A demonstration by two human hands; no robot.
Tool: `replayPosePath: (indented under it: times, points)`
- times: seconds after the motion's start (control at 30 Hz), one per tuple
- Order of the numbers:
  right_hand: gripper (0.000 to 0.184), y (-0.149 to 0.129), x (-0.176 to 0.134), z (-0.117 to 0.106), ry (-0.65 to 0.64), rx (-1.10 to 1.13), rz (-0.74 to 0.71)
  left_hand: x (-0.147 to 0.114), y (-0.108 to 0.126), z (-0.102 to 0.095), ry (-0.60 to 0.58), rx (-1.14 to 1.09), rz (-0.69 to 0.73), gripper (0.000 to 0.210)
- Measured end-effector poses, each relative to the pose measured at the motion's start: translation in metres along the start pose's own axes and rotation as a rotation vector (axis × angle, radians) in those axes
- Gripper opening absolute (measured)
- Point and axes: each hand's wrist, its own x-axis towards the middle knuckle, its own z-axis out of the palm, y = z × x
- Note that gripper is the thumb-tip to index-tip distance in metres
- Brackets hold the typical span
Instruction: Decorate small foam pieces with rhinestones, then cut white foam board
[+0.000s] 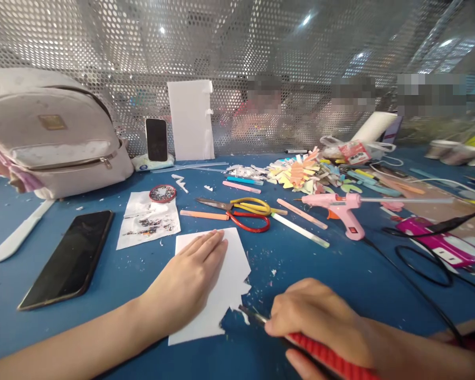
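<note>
My left hand point(196, 272) lies flat on a white sheet point(231, 264) of paper or thin foam, fingers stretched out and held close together. The sheet's right edge is jagged, with a torn strip hanging at its lower right. My right hand point(316, 316) is wrapped around a tool with a red ribbed handle point(324, 351) and a narrow metal tip. That tip points left and meets the sheet's ragged edge; whether it is a knife blade I cannot tell. Just beyond the sheet lie scissors point(247, 211) with one yellow and one red handle loop.
A pink glue gun point(346, 208) and a magenta power strip point(439, 243) with black cables lie at right. Paper scraps point(296, 171) are heaped behind. On the left are a phone point(69, 258), a white plastic knife point(21, 232) and a backpack point(55, 132). Markers point(301, 229) lie mid-table.
</note>
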Motion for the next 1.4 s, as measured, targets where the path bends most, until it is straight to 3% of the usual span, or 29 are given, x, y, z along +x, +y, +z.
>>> replayPosePath:
  times: [0.07,0.17,0.27,0.43,0.5,0.7,1.03,1.2,1.4]
  points:
    - [0.012,0.008,0.005,-0.014,0.028,0.079,0.102,0.000,-0.004,-0.005,-0.048,-0.057,0.054,0.062]
    - [0.024,0.020,0.016,-0.032,-0.120,0.243,0.191,0.002,-0.012,-0.015,-0.120,-0.173,0.198,0.061]
    - [0.034,0.027,0.026,-0.034,-0.250,0.277,0.249,0.004,-0.019,-0.021,-0.161,-0.290,0.285,0.057]
    - [0.032,0.035,0.044,-0.013,-0.330,0.444,0.094,0.003,-0.022,-0.017,-0.115,-0.193,0.132,0.051]
    - [0.035,0.040,0.052,-0.007,-0.404,0.481,0.114,0.002,-0.022,-0.015,-0.126,-0.140,0.092,0.051]
    - [0.037,0.055,0.069,-0.005,-0.443,0.703,0.072,0.001,-0.023,-0.014,-0.156,-0.140,0.102,0.050]
    - [0.036,0.062,0.076,-0.008,-0.607,0.768,0.109,0.001,-0.024,-0.013,-0.136,-0.141,0.127,0.050]
    - [0.026,0.068,0.071,-0.003,-0.613,0.766,0.121,0.001,-0.024,-0.013,-0.142,-0.140,0.138,0.050]
    - [0.021,0.071,0.057,0.001,-0.526,0.716,0.230,0.002,-0.025,-0.012,-0.159,-0.125,0.145,0.050]
